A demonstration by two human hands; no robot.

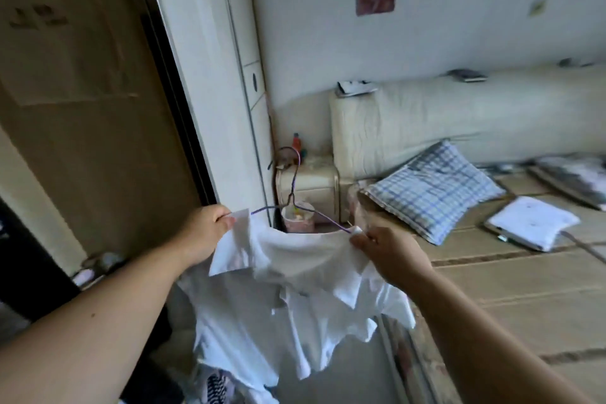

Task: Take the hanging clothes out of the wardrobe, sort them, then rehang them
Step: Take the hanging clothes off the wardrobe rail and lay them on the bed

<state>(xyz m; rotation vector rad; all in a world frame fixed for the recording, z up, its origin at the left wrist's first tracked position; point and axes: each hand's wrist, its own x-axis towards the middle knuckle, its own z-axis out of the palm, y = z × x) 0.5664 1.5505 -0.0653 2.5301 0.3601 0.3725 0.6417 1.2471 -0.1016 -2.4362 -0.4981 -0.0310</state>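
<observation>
We note the white shirt point(288, 279) held in the air on a purple hanger point(296, 203); left hand point(203, 233) and right hand point(387, 256) each pinch a shoulder, fabric between fingers

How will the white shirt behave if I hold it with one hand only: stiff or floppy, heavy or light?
Probably floppy: the shirt sags in folds below the left hand and right hand. Likely light, since finger pinches alone carry it. It may slide off the thin hanger, whose arms show bare above it.
</observation>
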